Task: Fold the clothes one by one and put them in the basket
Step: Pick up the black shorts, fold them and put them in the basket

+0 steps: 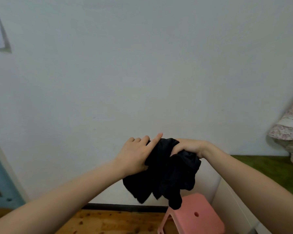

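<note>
A black garment (166, 174) hangs bunched in the air in front of a pale wall, above a pink stool. My right hand (188, 146) grips its upper edge with curled fingers. My left hand (135, 154) lies against the garment's left side, its thumb tucked under the cloth and its fingers stretched out over the top. The garment's loose ends dangle toward the stool. No basket is in view.
A pink plastic stool (196, 215) stands on the wooden floor (108, 222) at the bottom. A green-covered surface (269, 168) lies at the right with a floral fabric bundle (291, 132) on it. A blue door frame (2, 179) sits at the left.
</note>
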